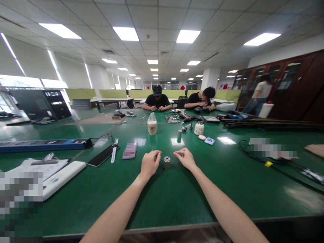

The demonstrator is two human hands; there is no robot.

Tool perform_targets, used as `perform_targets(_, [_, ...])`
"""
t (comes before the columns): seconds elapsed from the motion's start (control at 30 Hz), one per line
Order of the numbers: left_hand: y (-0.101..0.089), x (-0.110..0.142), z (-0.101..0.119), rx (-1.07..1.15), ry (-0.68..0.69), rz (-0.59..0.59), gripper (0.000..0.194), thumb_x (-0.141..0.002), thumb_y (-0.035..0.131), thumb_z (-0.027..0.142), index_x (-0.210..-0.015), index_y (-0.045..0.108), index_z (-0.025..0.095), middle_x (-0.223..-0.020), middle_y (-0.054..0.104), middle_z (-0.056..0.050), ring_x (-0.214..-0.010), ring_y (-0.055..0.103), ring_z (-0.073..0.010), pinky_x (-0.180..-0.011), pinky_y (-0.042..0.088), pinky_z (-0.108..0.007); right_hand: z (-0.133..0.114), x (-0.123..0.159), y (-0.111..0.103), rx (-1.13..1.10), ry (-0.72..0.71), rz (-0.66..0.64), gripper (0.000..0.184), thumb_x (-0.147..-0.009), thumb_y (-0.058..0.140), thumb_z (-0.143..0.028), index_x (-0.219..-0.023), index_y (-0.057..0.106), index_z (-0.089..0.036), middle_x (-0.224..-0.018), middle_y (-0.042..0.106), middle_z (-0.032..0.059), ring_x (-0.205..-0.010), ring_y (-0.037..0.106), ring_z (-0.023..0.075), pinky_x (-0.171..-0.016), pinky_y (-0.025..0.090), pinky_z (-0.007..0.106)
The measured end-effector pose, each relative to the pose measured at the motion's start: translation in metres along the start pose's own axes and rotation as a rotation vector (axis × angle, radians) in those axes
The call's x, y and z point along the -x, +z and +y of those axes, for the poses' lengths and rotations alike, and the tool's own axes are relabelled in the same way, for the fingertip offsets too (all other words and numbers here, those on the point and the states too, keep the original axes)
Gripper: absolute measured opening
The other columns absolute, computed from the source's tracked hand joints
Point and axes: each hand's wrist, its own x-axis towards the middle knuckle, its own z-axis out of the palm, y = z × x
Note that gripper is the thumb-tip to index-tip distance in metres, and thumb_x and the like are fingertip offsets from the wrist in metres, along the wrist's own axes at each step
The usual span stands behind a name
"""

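Note:
A small silvery metal cylinder [166, 163] stands upright on the green table, with a round fitting showing on its top. My left hand [151, 163] is just to its left, fingers curled and thumb pressed to the forefinger. On the other side, my right hand [186, 158] is also closed in a pinch, its fingertips pointing towards the cylinder. Neither hand touches the cylinder. Whether anything tiny sits between either hand's fingertips is too small to make out.
Ahead stand another metal cylinder [179, 135], a patterned jar [199, 128] and a bagged cup [152, 125]. To the left lie a phone [102, 156], a white watch [114, 152] and a clipboard [45, 163]. Black cables [283, 175] lie right. Two people [157, 101] sit opposite.

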Motion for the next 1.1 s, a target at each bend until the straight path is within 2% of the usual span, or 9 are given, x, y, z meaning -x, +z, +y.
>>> perform_targets(0.1, [0.000,0.001,0.002,0.011,0.008,-0.012,0.024,-0.093,0.044,0.029,-0.096,0.066,0.021,-0.089,0.071,-0.003,-0.071,0.061,-0.0152,-0.068,0.039,-0.028,-0.020,0.006,-0.004,-0.157,-0.124,0.053,0.028,-0.084,0.057,-0.045,-0.092,0.075,-0.025,-0.083,0.055,0.0025,-0.061,0.049,0.0109,-0.065,0.044,0.026])
perform_targets(0.2, [-0.001,0.001,0.004,0.025,0.020,-0.030,0.024,-0.093,0.043,0.029,-0.097,0.065,0.021,-0.092,0.071,-0.003,-0.075,0.062,-0.0161,-0.069,0.040,-0.029,-0.040,0.014,-0.007,-0.231,-0.244,0.013,0.026,-0.086,0.057,-0.044,-0.094,0.074,-0.026,-0.083,0.054,0.0019,-0.064,0.051,0.0109,-0.068,0.044,0.026])
perform_targets(0.27, [-0.001,0.002,0.006,0.029,0.021,-0.033,0.024,-0.093,0.043,0.030,-0.096,0.065,0.021,-0.092,0.071,-0.003,-0.076,0.063,-0.0169,-0.069,0.041,-0.030,-0.048,0.018,-0.006,-0.216,-0.266,-0.009,0.024,-0.086,0.058,-0.042,-0.094,0.074,-0.027,-0.083,0.054,0.0014,-0.063,0.051,0.0105,-0.068,0.044,0.026])
perform_targets(0.47, [-0.002,0.005,0.014,0.051,0.036,-0.040,0.024,-0.093,0.044,0.031,-0.097,0.065,0.021,-0.091,0.070,-0.004,-0.079,0.062,-0.0174,-0.073,0.042,-0.030,-0.052,0.021,-0.002,-0.121,-0.272,-0.027,0.022,-0.087,0.058,-0.041,-0.090,0.074,-0.027,-0.082,0.056,0.0006,-0.062,0.051,0.0096,-0.069,0.042,0.026])
perform_targets(0.6, [-0.002,0.006,0.019,0.117,0.055,-0.047,0.024,-0.092,0.046,0.032,-0.101,0.065,0.021,-0.086,0.068,-0.003,-0.078,0.058,-0.0167,-0.074,0.043,-0.030,-0.055,0.023,-0.006,-0.090,-0.268,-0.019,0.030,-0.092,0.049,-0.039,-0.085,0.074,-0.024,-0.083,0.059,0.0014,-0.068,0.055,0.0114,-0.072,0.040,0.026])
perform_targets(0.7, [0.000,0.006,0.019,0.201,0.042,-0.040,0.028,-0.087,0.055,0.037,-0.108,0.065,0.022,-0.082,0.066,-0.003,-0.078,0.057,-0.0168,-0.074,0.044,-0.030,-0.057,0.024,-0.009,-0.127,-0.246,0.043,0.032,-0.095,0.041,-0.035,-0.095,0.071,-0.024,-0.084,0.062,0.0025,-0.073,0.057,0.0135,-0.072,0.041,0.026])
perform_targets(0.77, [0.002,0.006,0.018,0.239,0.021,-0.036,0.027,-0.084,0.059,0.040,-0.104,0.068,0.023,-0.082,0.066,-0.003,-0.080,0.057,-0.0173,-0.076,0.045,-0.030,-0.057,0.024,-0.010,-0.176,-0.226,0.089,0.031,-0.095,0.039,-0.033,-0.103,0.068,-0.023,-0.091,0.064,0.0033,-0.075,0.057,0.0140,-0.072,0.042,0.026])
perform_targets(0.87, [0.005,0.006,0.015,0.266,-0.019,-0.040,0.021,-0.084,0.060,0.039,-0.092,0.073,0.025,-0.083,0.067,-0.003,-0.085,0.057,-0.0182,-0.079,0.045,-0.032,-0.057,0.024,-0.011,-0.224,-0.204,0.114,0.030,-0.094,0.039,-0.032,-0.104,0.065,-0.023,-0.099,0.065,0.0039,-0.074,0.058,0.0139,-0.073,0.044,0.026])
perform_targets(1.1, [0.005,-0.002,0.013,0.270,-0.066,0.005,0.018,-0.081,0.064,0.039,-0.086,0.075,0.026,-0.083,0.066,-0.003,-0.087,0.056,-0.0191,-0.080,0.045,-0.033,-0.057,0.025,-0.009,-0.243,-0.170,0.107,0.028,-0.091,0.041,-0.030,-0.112,0.058,-0.022,-0.089,0.063,0.0020,-0.062,0.055,0.0118,-0.067,0.045,0.025])
